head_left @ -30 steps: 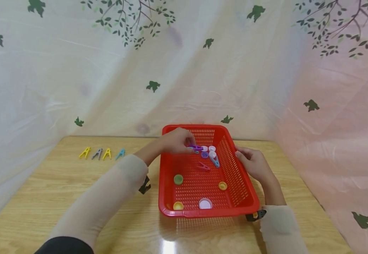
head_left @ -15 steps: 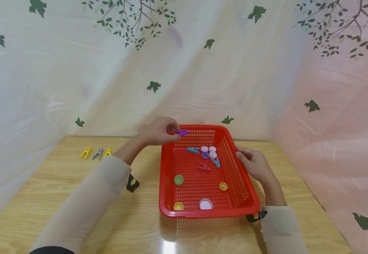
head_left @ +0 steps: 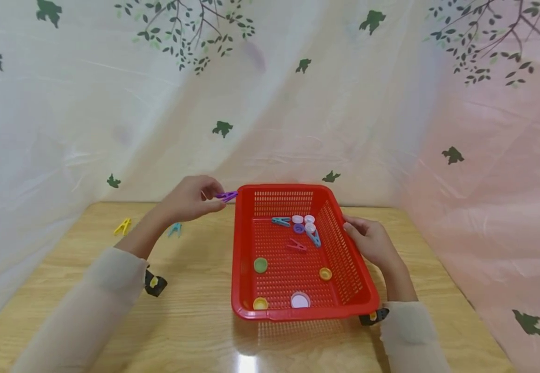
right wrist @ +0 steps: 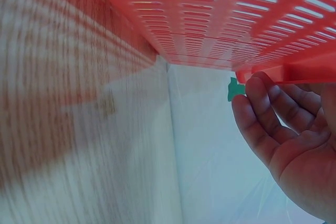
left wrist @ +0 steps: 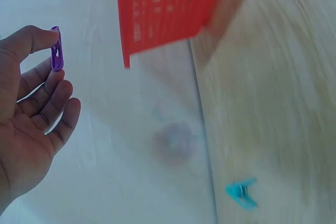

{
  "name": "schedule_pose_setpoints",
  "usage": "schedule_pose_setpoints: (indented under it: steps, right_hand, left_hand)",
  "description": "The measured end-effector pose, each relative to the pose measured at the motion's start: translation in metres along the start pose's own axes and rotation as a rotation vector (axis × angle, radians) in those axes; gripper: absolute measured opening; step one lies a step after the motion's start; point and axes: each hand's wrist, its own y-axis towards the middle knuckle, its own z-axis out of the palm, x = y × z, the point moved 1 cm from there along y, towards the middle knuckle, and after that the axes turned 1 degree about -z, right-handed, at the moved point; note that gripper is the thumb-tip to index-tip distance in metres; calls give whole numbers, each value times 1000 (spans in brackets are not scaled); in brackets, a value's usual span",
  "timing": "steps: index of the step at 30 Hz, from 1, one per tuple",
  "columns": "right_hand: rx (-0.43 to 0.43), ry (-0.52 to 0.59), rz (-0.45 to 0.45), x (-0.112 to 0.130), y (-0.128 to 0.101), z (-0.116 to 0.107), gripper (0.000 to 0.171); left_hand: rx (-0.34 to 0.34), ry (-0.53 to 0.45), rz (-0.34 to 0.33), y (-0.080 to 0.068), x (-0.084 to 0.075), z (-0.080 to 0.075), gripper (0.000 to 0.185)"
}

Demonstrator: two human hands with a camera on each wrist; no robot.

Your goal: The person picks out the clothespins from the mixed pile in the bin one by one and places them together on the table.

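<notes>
My left hand (head_left: 194,199) pinches a purple clothespin (head_left: 227,196) between thumb and fingertips, just outside the upper left corner of a red basket (head_left: 304,314). In the left wrist view the purple clothespin (left wrist: 56,51) stands upright between thumb and fingers. My right hand (head_left: 376,243) grips the basket's right rim, fingers under its outer lip in the right wrist view. Inside the basket lie blue clothespins (head_left: 281,221), a red-pink clothespin (head_left: 296,245), several white caps (head_left: 309,228), a purple cap (head_left: 298,228), a green cap (head_left: 260,265) and yellow caps (head_left: 325,274).
On the wooden table (head_left: 195,311), left of the basket, lie a yellow clothespin (head_left: 122,226) and a teal clothespin (head_left: 175,229); the left forearm hides others between them. A pale curtain (head_left: 270,103) with leaf prints hangs behind the table.
My left hand has lifted the purple clothespin out of the basket and carried it left past the rim. The right hand stays on the basket.
</notes>
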Motion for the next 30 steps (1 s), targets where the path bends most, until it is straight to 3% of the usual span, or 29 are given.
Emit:
schedule_pose_setpoints:
  steps: [14, 30]
  right_hand:
    - [2, 13, 0, -1, 0, 0, 47]
    - [4, -2, -17, 1, 1, -1, 47]
  left_hand:
    - [-58, 79, -120, -71, 52, -35, 28]
    - [-137, 145, -295, -149, 106, -50, 31]
